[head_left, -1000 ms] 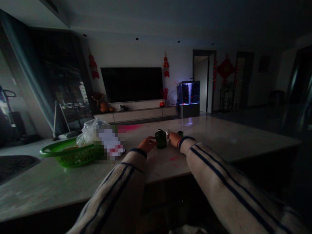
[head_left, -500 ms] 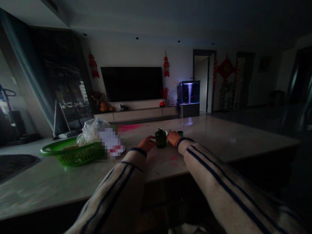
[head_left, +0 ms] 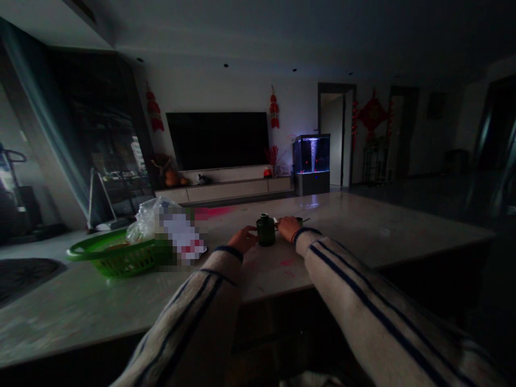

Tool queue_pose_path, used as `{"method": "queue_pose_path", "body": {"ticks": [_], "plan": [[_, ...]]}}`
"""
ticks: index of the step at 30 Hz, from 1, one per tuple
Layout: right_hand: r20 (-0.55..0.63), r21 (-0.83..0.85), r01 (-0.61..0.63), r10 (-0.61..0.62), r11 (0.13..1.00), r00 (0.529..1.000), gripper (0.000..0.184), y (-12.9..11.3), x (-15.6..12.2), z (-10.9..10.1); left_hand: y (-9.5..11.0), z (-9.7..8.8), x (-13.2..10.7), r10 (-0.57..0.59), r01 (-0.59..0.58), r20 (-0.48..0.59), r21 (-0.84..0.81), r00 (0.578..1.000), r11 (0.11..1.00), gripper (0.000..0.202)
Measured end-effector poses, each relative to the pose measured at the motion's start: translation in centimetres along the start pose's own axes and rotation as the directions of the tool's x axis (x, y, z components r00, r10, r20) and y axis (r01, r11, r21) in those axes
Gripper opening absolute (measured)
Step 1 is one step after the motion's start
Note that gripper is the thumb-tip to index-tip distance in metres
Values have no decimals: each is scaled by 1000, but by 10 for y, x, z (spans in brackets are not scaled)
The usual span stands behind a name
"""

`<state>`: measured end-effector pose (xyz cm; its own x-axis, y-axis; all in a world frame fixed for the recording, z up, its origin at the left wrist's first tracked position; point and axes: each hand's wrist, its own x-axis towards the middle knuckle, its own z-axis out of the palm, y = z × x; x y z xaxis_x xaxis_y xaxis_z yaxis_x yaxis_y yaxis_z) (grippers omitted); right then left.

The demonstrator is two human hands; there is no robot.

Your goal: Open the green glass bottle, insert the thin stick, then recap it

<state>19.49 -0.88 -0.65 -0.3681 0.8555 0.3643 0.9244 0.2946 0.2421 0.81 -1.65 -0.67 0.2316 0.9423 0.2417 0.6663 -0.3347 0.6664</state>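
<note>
A small dark green bottle (head_left: 266, 232) stands on the pale stone table (head_left: 363, 231). My left hand (head_left: 243, 238) rests against the bottle's left side with its fingers curled round it. My right hand (head_left: 287, 227) sits just right of the bottle, knuckles up and fingers closed in a pinch on something small that is too dark to name. A small green cap or cup (head_left: 299, 219) stands right behind that hand, and a thin stick (head_left: 306, 219) pokes out beside it. Both arms wear striped knit sleeves.
A green plastic basket (head_left: 116, 255) with a clear bag (head_left: 147, 217) and a blurred packet stands at the left of the table. Red marks stain the tabletop near the front edge. Beyond are a TV, a low cabinet and a lit fish tank (head_left: 312, 161).
My right hand has tipped forward and settled lower beside the bottle, now covering more of the small green cap. The left hand and the bottle have hardly moved.
</note>
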Motion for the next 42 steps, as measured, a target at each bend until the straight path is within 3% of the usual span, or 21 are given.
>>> {"method": "queue_pose_path", "body": {"ticks": [4, 7, 11, 14, 17, 20, 23, 25, 28, 32, 37, 42], "plan": [[-150, 47, -73, 79, 996, 986, 29, 3, -4, -10, 1, 0, -1, 1, -1, -2, 13, 1000, 1000, 38], [-261, 172, -105, 148, 979, 954, 25, 7, -6, -17, 0, 0, 0, -19, 19, -13, 2, 1000, 1000, 37], [-437, 481, -100, 338, 871, 833, 19, 16, -4, -18, -2, 1, 1, 9, -9, -22, -32, 1000, 999, 36], [-448, 750, -40, 552, 660, 703, 16, 27, 0, -14, -3, 1, 0, 16, -17, -28, -37, 999, 999, 35], [-326, 935, 69, 767, 347, 552, 14, 39, 5, -9, -4, 1, 1, 12, -13, -27, -41, 1000, 999, 34], [-165, 972, 221, 903, 80, 397, 12, 51, 11, -5, -6, 3, 3, 1, -3, -22, -58, 1000, 998, 33], [-5, 930, 351, 953, -107, 304, 10, 60, 14, -2, -8, 5, 6, -15, 12, -29, -88, 999, 996, 32], [108, 896, 383, 947, -224, 302, 9, 62, 14, -1, -9, 6, 7, -11, 8, -26, -99, 1000, 995, 33], [230, 865, 341, 895, -368, 383, 10, 61, 11, -2, -9, 5, 7, -7, 4, -30, -96, 1000, 995, 35], [301, 820, 312, 825, -480, 478, 8, 57, 5, -8, -7, 4, 6, -9, 7, -31, -53, 999, 999, 34], [304, 759, 343, 767, -553, 565, 3, 52, 2, -14, -2, -1, 3, 42, -48, -119, -46, 992, 998, 32], [279, 786, 276, 716, -553, 641, 3, 44, 1, -15, 8, -8, -1, 106, -148, -254, -153, 961, 977, 45]]}}
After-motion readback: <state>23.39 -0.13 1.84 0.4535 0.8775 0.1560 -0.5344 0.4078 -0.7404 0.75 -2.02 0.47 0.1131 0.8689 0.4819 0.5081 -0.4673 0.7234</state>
